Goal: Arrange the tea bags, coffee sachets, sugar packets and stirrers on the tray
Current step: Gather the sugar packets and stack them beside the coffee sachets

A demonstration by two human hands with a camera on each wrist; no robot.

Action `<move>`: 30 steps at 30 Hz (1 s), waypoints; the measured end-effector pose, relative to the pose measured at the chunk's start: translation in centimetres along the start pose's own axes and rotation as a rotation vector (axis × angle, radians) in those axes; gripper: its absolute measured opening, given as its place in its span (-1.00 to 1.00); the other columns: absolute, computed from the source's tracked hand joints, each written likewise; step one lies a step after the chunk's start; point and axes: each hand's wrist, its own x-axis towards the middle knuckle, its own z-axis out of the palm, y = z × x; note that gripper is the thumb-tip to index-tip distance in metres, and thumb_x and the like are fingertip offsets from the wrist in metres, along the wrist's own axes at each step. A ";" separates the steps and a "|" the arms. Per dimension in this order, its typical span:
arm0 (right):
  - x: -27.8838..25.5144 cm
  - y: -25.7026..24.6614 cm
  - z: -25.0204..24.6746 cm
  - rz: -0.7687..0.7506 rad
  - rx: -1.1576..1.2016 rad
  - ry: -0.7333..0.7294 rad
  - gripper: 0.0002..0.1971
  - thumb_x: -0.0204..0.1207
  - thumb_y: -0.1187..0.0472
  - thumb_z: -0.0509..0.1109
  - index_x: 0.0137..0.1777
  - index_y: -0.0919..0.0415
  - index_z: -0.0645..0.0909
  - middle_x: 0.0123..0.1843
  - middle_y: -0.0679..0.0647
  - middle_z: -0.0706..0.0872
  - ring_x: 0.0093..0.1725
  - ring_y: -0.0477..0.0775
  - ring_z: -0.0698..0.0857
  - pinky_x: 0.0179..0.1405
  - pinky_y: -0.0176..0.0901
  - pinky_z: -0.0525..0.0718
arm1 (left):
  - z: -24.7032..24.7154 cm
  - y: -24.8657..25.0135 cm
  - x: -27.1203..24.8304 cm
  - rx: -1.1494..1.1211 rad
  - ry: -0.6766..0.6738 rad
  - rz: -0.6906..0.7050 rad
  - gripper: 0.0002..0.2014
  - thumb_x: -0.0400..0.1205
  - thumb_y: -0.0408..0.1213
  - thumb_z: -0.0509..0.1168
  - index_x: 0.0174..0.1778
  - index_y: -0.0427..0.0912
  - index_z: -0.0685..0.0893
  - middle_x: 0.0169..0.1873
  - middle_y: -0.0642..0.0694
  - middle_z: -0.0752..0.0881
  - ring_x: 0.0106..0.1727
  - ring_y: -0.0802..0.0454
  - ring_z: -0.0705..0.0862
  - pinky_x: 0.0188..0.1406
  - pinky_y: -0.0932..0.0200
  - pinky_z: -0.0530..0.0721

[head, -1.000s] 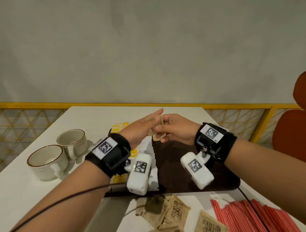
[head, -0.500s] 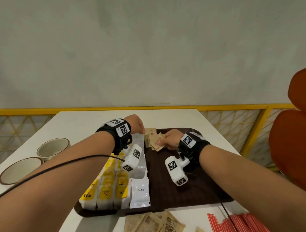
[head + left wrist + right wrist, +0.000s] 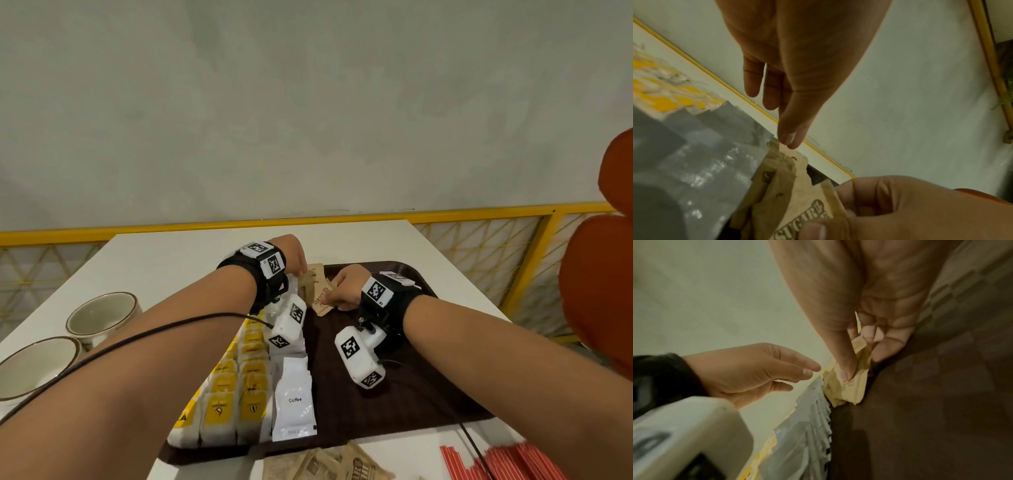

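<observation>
A dark brown tray (image 3: 394,411) holds rows of yellow tea bags (image 3: 236,394) at its left and white coffee sachets (image 3: 294,397) beside them. At the tray's far middle lie brown sugar packets (image 3: 317,291). My right hand (image 3: 342,291) pinches these packets (image 3: 851,389) between thumb and fingers, low on the tray. My left hand (image 3: 301,270) hovers just left of them with straight fingers, and its thumb tip (image 3: 787,139) touches the top edge of the packets (image 3: 797,194). Part of the packets is hidden under my right hand.
More loose sugar packets (image 3: 325,462) and red stirrers (image 3: 507,462) lie on the white table in front of the tray. Two cups (image 3: 102,315) stand at the left. An orange chair (image 3: 603,291) is at the right, and a yellow railing runs behind the table.
Both hands have come down from above the tray, and the sugar packets now lie at its far middle. The left hand has let go and only touches them.
</observation>
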 end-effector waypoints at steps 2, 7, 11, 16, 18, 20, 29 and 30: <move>-0.2 0.0 -0.2 0.007 0.023 -0.011 -0.77 0.38 0.20 0.61 -0.25 0.24 0.59 -0.11 0.25 0.79 -0.16 0.12 0.77 0.13 0.01 0.73 | 0.4 -0.2 -0.1 0.021 0.001 -0.002 -0.77 0.55 -0.28 0.43 0.10 -0.25 0.79 0.09 -0.13 0.77 0.15 -0.05 0.71 0.17 0.12 0.63; -0.6 0.2 -0.6 -0.036 0.018 0.027 -0.70 0.34 0.24 0.63 -0.34 0.14 0.49 -0.26 0.13 0.68 -0.15 0.15 0.75 0.05 0.02 0.77 | 1.1 -0.3 0.1 0.010 -0.003 0.037 -0.81 0.55 -0.28 0.43 0.05 -0.20 0.81 0.04 -0.09 0.78 0.12 -0.01 0.71 0.03 0.17 0.61; -0.6 0.1 0.0 -0.018 0.047 0.042 -0.64 0.27 0.26 0.68 -0.29 0.15 0.47 -0.22 0.12 0.70 -0.05 0.20 0.81 0.07 0.17 0.76 | 1.8 -0.3 0.6 0.048 -0.033 0.046 -0.86 0.52 -0.25 0.46 -0.03 -0.12 0.82 -0.01 -0.03 0.80 0.07 0.00 0.71 0.09 0.12 0.66; -0.2 0.0 0.2 -0.041 -0.021 0.074 -0.64 0.21 0.10 0.71 -0.20 0.13 0.57 -0.08 0.15 0.76 -0.03 0.16 0.77 0.08 0.19 0.75 | 2.5 0.0 1.3 0.184 -0.020 -0.009 -0.86 0.49 -0.13 0.48 -0.14 -0.11 0.77 -0.05 -0.04 0.80 0.01 -0.03 0.73 0.13 0.02 0.70; -0.2 0.0 0.2 -0.049 -0.021 0.073 -0.63 0.23 0.11 0.70 -0.26 0.12 0.51 -0.14 0.17 0.73 -0.12 0.17 0.76 0.11 0.20 0.73 | 2.7 0.1 1.5 0.270 -0.016 -0.017 -0.77 0.52 -0.09 0.44 -0.04 -0.16 0.77 -0.01 -0.05 0.78 0.06 -0.06 0.72 0.22 0.01 0.63; -0.3 0.0 0.2 -0.057 -0.009 0.065 -0.63 0.26 0.13 0.69 -0.31 0.10 0.47 -0.19 0.18 0.68 -0.24 0.14 0.69 0.13 0.19 0.72 | 2.9 0.2 1.8 0.350 -0.016 -0.009 -0.77 0.54 -0.08 0.40 -0.03 -0.17 0.74 0.01 -0.05 0.77 0.08 -0.05 0.70 0.26 0.03 0.57; -0.1 0.4 0.5 -0.009 0.202 0.029 -0.69 0.41 0.44 0.54 -0.18 0.17 0.43 -0.37 0.15 0.65 -0.51 0.04 0.65 -0.45 -0.19 0.69 | 3.7 0.3 2.6 0.573 0.005 -0.039 -0.72 0.64 -0.08 0.25 0.14 -0.18 0.61 0.20 -0.19 0.60 0.25 -0.13 0.56 0.23 0.08 0.47; -0.1 0.3 0.5 -0.007 0.199 0.029 -0.69 0.41 0.45 0.53 -0.18 0.17 0.43 -0.37 0.16 0.64 -0.49 0.06 0.65 -0.42 -0.17 0.70 | 3.8 0.3 2.7 0.574 0.007 -0.054 -0.72 0.64 -0.08 0.24 0.15 -0.17 0.61 0.21 -0.19 0.59 0.26 -0.14 0.55 0.24 0.07 0.46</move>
